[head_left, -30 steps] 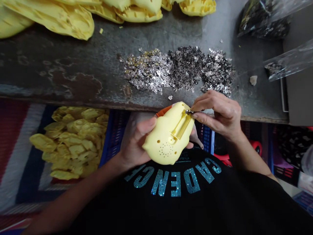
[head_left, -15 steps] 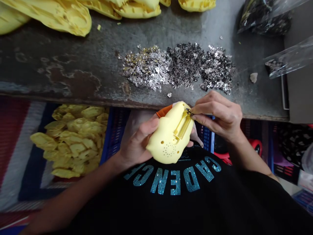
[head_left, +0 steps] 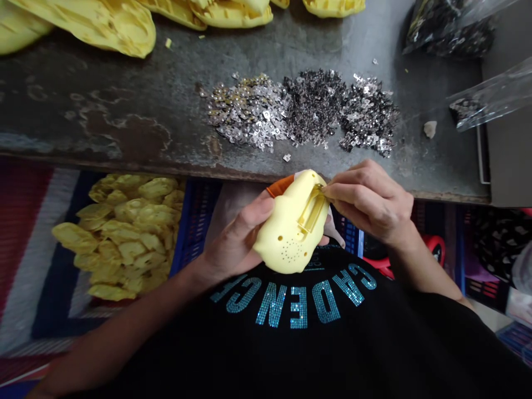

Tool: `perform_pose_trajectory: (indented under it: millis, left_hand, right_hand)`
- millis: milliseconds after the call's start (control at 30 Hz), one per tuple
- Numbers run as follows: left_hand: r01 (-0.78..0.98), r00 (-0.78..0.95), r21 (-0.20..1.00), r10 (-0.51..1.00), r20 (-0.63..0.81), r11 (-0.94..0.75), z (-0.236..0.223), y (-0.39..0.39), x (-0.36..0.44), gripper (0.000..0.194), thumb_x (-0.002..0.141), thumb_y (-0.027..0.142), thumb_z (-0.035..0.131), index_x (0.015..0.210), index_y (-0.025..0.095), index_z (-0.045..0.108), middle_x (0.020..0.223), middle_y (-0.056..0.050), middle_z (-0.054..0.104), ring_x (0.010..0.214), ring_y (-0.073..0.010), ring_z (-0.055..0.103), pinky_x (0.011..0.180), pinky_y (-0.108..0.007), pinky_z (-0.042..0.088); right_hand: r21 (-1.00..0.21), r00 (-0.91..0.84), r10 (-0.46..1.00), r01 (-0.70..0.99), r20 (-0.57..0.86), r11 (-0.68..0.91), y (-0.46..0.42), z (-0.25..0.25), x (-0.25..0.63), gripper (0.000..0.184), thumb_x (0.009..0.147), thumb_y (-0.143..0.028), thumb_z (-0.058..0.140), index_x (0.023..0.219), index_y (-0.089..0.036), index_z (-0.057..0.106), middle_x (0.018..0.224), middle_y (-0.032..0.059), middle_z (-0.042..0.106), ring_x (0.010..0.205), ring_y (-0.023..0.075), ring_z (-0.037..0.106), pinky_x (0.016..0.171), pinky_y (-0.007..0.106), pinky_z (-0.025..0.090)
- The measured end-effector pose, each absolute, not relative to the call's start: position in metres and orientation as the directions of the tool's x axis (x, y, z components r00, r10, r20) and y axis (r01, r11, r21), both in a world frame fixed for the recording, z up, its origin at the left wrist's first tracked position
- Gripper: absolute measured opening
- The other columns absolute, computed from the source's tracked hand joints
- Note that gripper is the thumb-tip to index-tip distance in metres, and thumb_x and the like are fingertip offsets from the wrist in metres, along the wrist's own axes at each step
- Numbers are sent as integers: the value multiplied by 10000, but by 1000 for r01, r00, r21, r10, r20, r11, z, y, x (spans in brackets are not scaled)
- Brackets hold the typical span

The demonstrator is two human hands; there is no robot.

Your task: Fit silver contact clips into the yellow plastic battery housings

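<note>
My left hand (head_left: 243,235) is wrapped round a yellow plastic toy shell (head_left: 282,235), holding it tilted in front of my chest. Its outer face is up, with a long battery compartment (head_left: 311,213), screw holes and a ring of small speaker holes. At the compartment's upper end, my right hand (head_left: 366,197) pinches a small metal contact (head_left: 320,187), mostly hidden by the fingertips. Beyond the shell, on the workbench (head_left: 174,111), lie a pile of silvery contact plates (head_left: 249,113), a darker pile (head_left: 315,105) and a third mixed pile (head_left: 369,113).
More yellow shells (head_left: 112,27) lie along the bench's far side. Below left, a heap of yellow shell parts (head_left: 133,233) sits by a blue crate (head_left: 193,216). Plastic bags of dark metal parts (head_left: 453,33) rest at the back right. The bench's front edge runs just beyond my hands.
My right fingers have closed in nearer the compartment's upper end, and less of the metal contact shows. The shell has shifted slightly right and up in my left hand.
</note>
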State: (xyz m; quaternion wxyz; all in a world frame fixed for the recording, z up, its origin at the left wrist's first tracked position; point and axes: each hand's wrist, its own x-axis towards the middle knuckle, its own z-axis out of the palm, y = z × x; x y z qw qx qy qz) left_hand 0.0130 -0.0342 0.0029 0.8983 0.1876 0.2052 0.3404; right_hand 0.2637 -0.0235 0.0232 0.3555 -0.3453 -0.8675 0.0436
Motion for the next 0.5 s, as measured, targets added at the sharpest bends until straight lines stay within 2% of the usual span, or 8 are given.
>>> perform_pose_trajectory:
  millis: [167,267,400,500]
  left_hand:
    - [-513,664,515,698,-268,687,7,-36,15,588,953,566,762,1451,263,687,1376,-84,811,1266,-420,775,977,-544,703]
    - [-501,662,527,696,-278,686,9,-34,15,604,933,573,792,1439,257,696,1388,-88,809,1257,-422,779,964,-538,708]
    - [-475,720,529,657,-225,703,10,-30,14,645,1000,598,702,1544,254,657,1449,-108,789,1355,-436,738,966,-519,709]
    - [-468,746,536,639,-186,702,9,-27,13,720,1007,609,670,1616,231,615,1404,-139,811,1344,-447,745,919,-504,724]
  right_hand:
    - [-336,-529,630,550,568,764,-24,27,266,226,1067,-142,687,1270,-238,714,1108,53,800,909,184,704,818,346,625]
    - [-400,-529,657,527,537,750,-24,29,268,210,1066,-149,705,1259,-228,730,1123,63,801,947,185,729,850,342,634]
    - [-495,-466,715,517,521,698,-26,29,267,219,1061,-196,743,1274,-245,745,1148,52,820,967,180,766,857,331,650]
    - [-467,-416,711,548,568,694,-28,26,264,268,1051,-163,736,1298,-268,753,1109,39,831,915,179,770,827,338,649]
